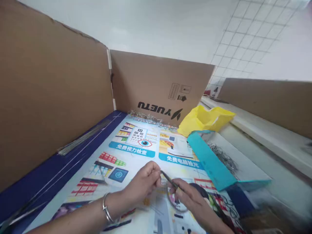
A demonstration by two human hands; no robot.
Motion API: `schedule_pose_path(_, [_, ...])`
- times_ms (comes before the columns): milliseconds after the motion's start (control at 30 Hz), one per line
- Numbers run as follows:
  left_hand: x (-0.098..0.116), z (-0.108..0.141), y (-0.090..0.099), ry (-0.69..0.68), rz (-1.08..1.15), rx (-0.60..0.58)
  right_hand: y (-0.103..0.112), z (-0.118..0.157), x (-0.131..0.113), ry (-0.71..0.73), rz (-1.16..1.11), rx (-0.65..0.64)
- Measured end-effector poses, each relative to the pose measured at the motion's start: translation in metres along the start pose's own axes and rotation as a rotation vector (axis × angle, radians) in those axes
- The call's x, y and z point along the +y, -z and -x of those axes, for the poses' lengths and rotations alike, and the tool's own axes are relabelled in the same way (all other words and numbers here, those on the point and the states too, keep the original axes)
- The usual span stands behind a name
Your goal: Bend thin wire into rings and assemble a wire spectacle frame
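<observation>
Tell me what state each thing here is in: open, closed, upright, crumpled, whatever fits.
Left hand: fingers closed; anything pinched is too small to tell.
Right hand: closed on the slim dark tool.
Slim dark tool: held, tilted.
Teal box: open, with a dark tangle inside.
Yellow bag: crumpled.
Back cardboard panel: upright, its lettering upside down.

Left hand (149, 177) closed, thumb and fingers pinched together at the tips — forearm reaching in from the lower left, a band round the wrist. Right hand (188, 195) just beside it on the right, slightly lower, fingers curled in a grip, thumb along the near side — its forearm running down and away to the right, wrist bare.
</observation>
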State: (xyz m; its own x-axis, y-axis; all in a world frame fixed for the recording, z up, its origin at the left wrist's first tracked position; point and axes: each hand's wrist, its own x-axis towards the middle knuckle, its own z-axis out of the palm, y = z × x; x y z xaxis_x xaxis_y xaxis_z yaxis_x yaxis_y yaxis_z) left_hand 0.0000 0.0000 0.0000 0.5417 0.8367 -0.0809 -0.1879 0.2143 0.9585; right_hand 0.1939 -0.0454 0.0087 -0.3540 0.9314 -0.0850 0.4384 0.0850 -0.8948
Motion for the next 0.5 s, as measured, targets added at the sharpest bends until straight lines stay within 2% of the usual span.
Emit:
schedule_pose_path(333, [0.0005,-0.0002,0.0029,-0.025,0.095,-0.067,-0.0012,0.0036,0.0056,0.001,-0.073,-0.021])
schedule_pose_path(500, [-0.0021,0.0001,0.0026,-0.002,0.132,-0.062,-0.0038,0.0059,-0.0001,0.008,0.047,0.012])
